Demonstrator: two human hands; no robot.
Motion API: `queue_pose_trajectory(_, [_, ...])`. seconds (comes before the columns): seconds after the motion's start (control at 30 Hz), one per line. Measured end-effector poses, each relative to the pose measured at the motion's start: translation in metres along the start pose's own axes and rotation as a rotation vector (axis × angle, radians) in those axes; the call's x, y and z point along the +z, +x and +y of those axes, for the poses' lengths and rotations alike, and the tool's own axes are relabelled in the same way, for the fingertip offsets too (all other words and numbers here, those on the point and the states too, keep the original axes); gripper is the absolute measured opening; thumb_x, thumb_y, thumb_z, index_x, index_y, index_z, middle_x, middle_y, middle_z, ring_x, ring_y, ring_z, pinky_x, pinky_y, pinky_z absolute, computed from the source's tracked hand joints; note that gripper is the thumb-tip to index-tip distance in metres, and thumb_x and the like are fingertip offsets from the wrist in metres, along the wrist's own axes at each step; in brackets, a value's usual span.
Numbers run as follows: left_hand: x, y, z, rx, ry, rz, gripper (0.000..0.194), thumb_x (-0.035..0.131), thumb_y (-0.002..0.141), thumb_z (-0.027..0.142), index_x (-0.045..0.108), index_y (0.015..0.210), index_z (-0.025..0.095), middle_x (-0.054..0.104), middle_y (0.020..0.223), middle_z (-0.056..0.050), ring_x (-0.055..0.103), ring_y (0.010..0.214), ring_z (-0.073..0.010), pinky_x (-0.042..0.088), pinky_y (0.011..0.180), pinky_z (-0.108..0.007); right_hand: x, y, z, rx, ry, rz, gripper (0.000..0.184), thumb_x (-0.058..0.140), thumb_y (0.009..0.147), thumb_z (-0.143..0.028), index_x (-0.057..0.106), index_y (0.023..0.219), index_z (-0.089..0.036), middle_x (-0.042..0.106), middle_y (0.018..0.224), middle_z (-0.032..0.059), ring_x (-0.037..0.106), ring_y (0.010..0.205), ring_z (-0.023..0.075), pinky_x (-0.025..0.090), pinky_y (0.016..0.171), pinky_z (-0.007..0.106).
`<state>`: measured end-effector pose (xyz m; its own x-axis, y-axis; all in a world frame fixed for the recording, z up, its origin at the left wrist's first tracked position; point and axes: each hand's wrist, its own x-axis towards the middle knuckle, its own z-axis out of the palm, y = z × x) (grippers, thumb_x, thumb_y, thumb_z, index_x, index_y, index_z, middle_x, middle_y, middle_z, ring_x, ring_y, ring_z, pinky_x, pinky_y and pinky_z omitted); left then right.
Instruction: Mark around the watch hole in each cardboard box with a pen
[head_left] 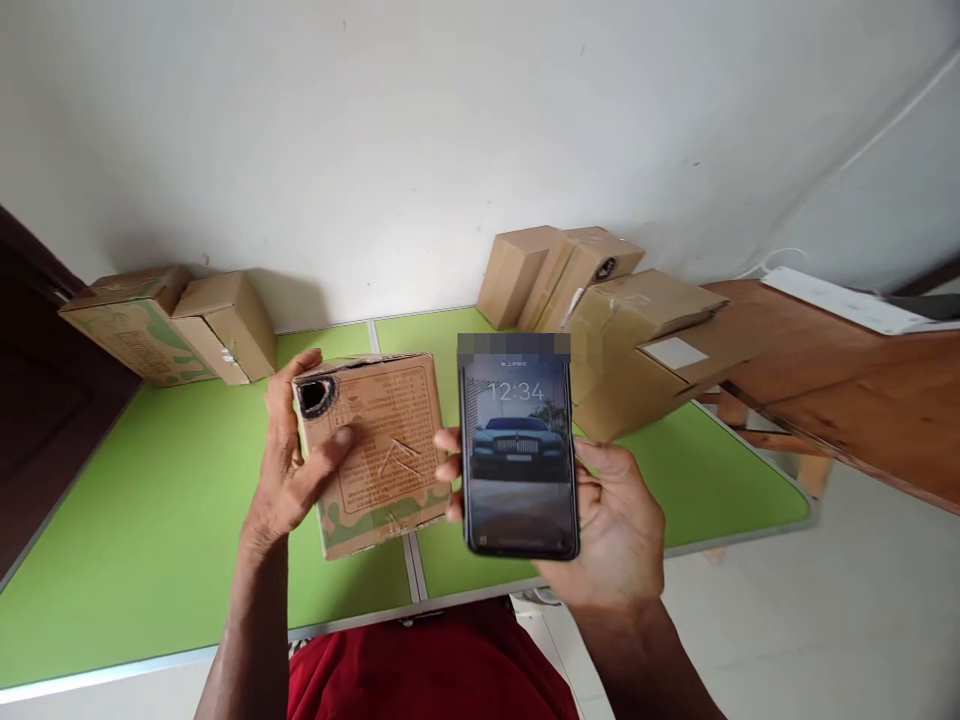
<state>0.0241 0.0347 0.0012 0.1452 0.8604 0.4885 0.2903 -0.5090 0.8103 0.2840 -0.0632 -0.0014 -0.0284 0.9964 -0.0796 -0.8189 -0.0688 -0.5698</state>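
My left hand (296, 450) grips the left side of a cardboard box (394, 420), its thumb pressed on the printed face. The box has a round dark hole at its upper left corner, rows of print and a green camouflage band along the bottom. In my right hand (615, 520) is a smartphone (517, 515), held upright with its lit screen facing me. A lock screen with a car picture and the time 12:34 shows on it. My right fingertips come round the phone's left edge, close to the box; whether they touch it I cannot tell.
A green folding table (187, 530) lies beneath, against a white wall. At the back left stand a camouflage-print box (139, 320) and a plain carton (232, 325). Several cartons (637, 350) cluster at the back right. Beyond them is a brown wooden table (847, 390) with a white power strip (847, 297).
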Motion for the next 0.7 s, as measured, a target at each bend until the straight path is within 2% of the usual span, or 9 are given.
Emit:
queue_pose_trajectory(0.07, [0.0,0.002,-0.003,0.005,-0.044,-0.015,0.079,0.082,0.093,0.057,0.053,0.162,0.03,0.054,0.162,-0.015,0.05,0.155,-0.0456,0.034,0.136,-0.074,-0.022,0.005,-0.012,-0.04,-0.068,0.077,0.048,0.064,0.101,-0.053,0.084,0.126,-0.017,0.09,0.124,0.0201,0.088,0.102,0.0372,0.07,0.082,0.05])
queue_pose_trajectory(0.13, [0.002,0.003,-0.004,0.024,-0.038,-0.017,0.079,0.082,0.093,0.056,0.053,0.162,0.031,0.055,0.161,-0.014,0.05,0.154,-0.0454,0.034,0.135,-0.073,-0.047,0.014,-0.018,-0.021,-0.217,0.222,0.045,0.065,0.102,-0.047,0.084,0.123,-0.012,0.091,0.114,0.0202,0.089,0.096,0.0331,0.07,0.083,0.044])
queue_pose_trajectory(0.2, [0.003,0.004,-0.002,0.038,-0.012,-0.023,0.077,0.081,0.093,0.054,0.054,0.162,0.032,0.056,0.16,-0.013,0.051,0.153,-0.0452,0.036,0.134,-0.073,-0.074,0.027,-0.015,0.036,-0.378,0.376,0.04,0.066,0.102,-0.047,0.083,0.113,-0.013,0.091,0.098,0.0171,0.088,0.083,0.0292,0.069,0.077,0.038])
queue_pose_trajectory(0.27, [0.004,0.004,0.0,0.048,0.016,-0.028,0.075,0.079,0.093,0.052,0.056,0.161,0.032,0.057,0.158,-0.012,0.052,0.152,-0.0451,0.038,0.132,-0.074,-0.1,0.039,-0.007,0.082,-0.467,0.449,0.036,0.068,0.101,-0.049,0.081,0.102,-0.016,0.088,0.083,0.0137,0.085,0.072,0.0288,0.067,0.07,0.037])
queue_pose_trajectory(0.37, [0.004,0.005,0.002,0.041,0.025,-0.034,0.075,0.079,0.093,0.051,0.056,0.162,0.034,0.056,0.156,-0.012,0.054,0.148,-0.0444,0.041,0.129,-0.073,-0.131,0.052,0.009,0.097,-0.537,0.45,0.034,0.075,0.1,-0.05,0.078,0.091,-0.018,0.082,0.072,0.0078,0.079,0.062,0.0261,0.064,0.065,0.036])
queue_pose_trajectory(0.43, [0.002,0.005,0.001,0.026,0.024,-0.032,0.075,0.08,0.093,0.051,0.055,0.162,0.035,0.057,0.156,-0.011,0.055,0.146,-0.044,0.042,0.127,-0.071,-0.145,0.057,0.018,0.089,-0.595,0.439,0.033,0.079,0.103,-0.048,0.075,0.089,-0.018,0.079,0.074,0.0029,0.075,0.063,0.0202,0.062,0.065,0.032])
queue_pose_trajectory(0.53, [-0.001,0.006,0.0,0.022,0.019,-0.014,0.073,0.081,0.094,0.052,0.057,0.161,0.035,0.06,0.153,-0.01,0.057,0.143,-0.0433,0.044,0.124,-0.067,-0.158,0.061,0.029,0.09,-0.693,0.398,0.032,0.08,0.109,-0.046,0.075,0.099,-0.016,0.077,0.09,0.0002,0.074,0.074,0.0161,0.064,0.072,0.031])
queue_pose_trajectory(0.7, [-0.002,0.006,0.0,0.049,0.001,0.019,0.074,0.084,0.092,0.05,0.06,0.159,0.032,0.063,0.153,-0.009,0.061,0.139,-0.0396,0.044,0.124,-0.06,-0.168,0.065,0.039,0.119,-0.889,0.359,0.028,0.077,0.113,-0.043,0.076,0.122,-0.016,0.079,0.113,0.0055,0.078,0.093,0.02,0.069,0.083,0.038])
